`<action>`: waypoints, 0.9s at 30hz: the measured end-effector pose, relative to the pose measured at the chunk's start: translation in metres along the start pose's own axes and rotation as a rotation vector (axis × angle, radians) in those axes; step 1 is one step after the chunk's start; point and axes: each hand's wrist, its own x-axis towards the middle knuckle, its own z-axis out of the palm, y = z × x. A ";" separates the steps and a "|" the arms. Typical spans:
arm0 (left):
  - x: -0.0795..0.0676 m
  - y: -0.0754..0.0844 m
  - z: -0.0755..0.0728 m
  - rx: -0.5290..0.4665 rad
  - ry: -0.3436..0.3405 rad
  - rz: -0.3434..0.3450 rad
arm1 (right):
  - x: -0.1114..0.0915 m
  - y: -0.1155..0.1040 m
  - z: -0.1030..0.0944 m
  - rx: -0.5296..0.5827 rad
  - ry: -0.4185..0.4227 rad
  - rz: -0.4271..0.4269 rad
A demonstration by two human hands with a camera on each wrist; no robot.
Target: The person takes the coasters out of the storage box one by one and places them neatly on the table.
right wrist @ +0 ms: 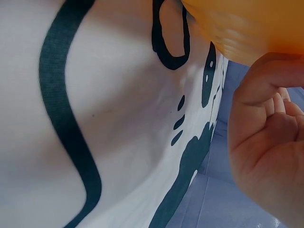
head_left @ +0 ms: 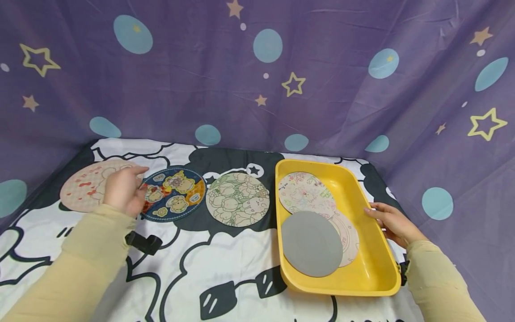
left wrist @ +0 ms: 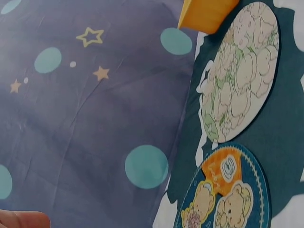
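My left hand (head_left: 126, 190) hovers over the gap between a pink round mat (head_left: 80, 190) with red marks and a dark blue round mat (head_left: 177, 194) with cartoon bears. Its fingers are loosely bent, and nothing shows in them; in the left wrist view only a fingertip (left wrist: 26, 219) appears. With my right hand (head_left: 396, 223), I grip the right rim of a yellow tray (head_left: 374, 264), thumb on the edge. Inside the tray, a plain grey round mat (head_left: 311, 243) overlaps a pale pink one (head_left: 349, 237) and a patterned one (head_left: 303, 192).
A green and cream round mat (head_left: 237, 199) lies between the blue mat and the tray. The table wears a black and white cartoon cloth (head_left: 225, 273). Behind and at the sides hangs a purple curtain (head_left: 322, 89) with stars and dots.
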 end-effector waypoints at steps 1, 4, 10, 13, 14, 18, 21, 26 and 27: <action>-0.001 0.001 0.002 -0.121 0.014 -0.039 | 0.000 0.000 0.000 0.001 0.002 0.002; -0.003 0.001 0.008 -0.190 -0.014 -0.068 | -0.001 -0.001 0.001 0.003 0.000 0.000; -0.010 0.001 0.014 -0.169 -0.131 -0.045 | -0.001 -0.001 0.001 0.006 -0.003 0.000; -0.012 0.000 0.014 -0.166 -0.195 -0.040 | -0.001 -0.001 0.001 0.001 -0.002 0.001; -0.012 0.000 0.014 -0.168 -0.213 -0.041 | -0.001 -0.001 0.001 0.001 -0.002 0.002; -0.016 -0.001 0.016 -0.187 -0.250 -0.046 | 0.000 0.000 0.000 0.001 0.000 0.004; -0.019 -0.001 0.020 -0.206 -0.267 -0.040 | 0.000 0.000 0.001 0.001 0.001 0.005; -0.023 -0.002 0.026 -0.197 -0.323 -0.012 | -0.001 -0.001 0.001 0.003 0.005 0.010; -0.023 -0.001 0.026 -0.203 -0.338 -0.014 | -0.001 -0.001 0.001 0.002 0.002 0.007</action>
